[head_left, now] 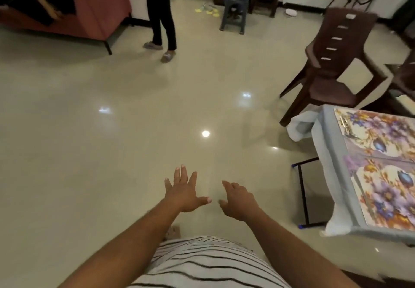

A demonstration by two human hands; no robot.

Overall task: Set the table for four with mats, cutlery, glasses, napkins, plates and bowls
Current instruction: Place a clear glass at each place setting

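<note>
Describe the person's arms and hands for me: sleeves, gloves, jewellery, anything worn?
Both forearms are bare, with no sleeves in view. The left hand and right hand wear no gloves, and I see no rings, watch or bangles. The fingers are uncovered. Below the arms shows a white top with thin dark stripes.

home living room | tiled floor [112, 153] | plastic chair [332, 67] | clothed table [332, 175]

Left hand [184, 192] outstretched, fingers spread; right hand [239, 200] outstretched, fingers loosely curled.
</note>
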